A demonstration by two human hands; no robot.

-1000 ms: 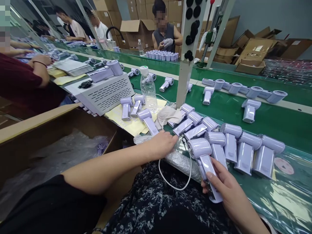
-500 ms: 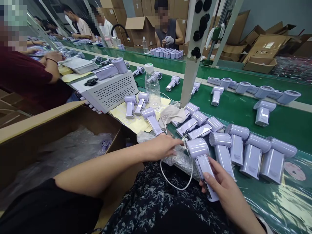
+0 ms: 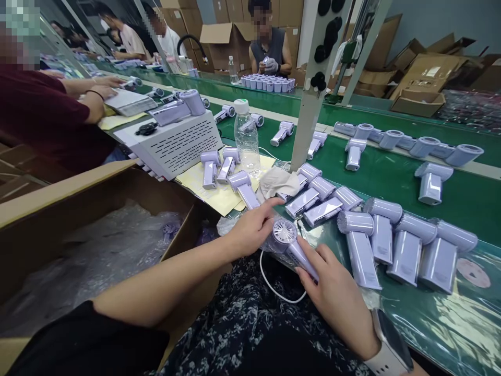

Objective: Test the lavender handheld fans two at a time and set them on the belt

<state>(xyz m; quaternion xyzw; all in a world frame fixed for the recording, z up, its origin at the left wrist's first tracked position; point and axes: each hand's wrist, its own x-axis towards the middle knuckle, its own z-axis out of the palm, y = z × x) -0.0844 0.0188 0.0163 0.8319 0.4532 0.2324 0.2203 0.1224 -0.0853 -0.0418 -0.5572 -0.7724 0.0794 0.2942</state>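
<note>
My right hand (image 3: 332, 287) is closed round the handle of a lilac hand-held fan (image 3: 289, 241), whose round grille faces up toward me. My left hand (image 3: 252, 227) rests beside the fan's head on a clear plastic bag (image 3: 270, 249), fingers bent and the index finger stretched toward the pile. A white cable (image 3: 279, 292) loops down over my lap below the fan. Just right of my hands lies a row of several more lilac fans (image 3: 391, 237) on the green belt's near edge.
An open cardboard box (image 3: 97, 230) lined with plastic stands at my left. A water bottle (image 3: 247, 138), a white vented machine (image 3: 176, 143), yellow sheets and a cloth (image 3: 279, 183) lie ahead. A white post (image 3: 309, 104) rises from the green conveyor (image 3: 391, 177). Other people work at left and across.
My right hand has turned the fan and drawn it left toward my left hand, so its grille now faces up. My left hand has lifted slightly and its index finger has stretched out.
</note>
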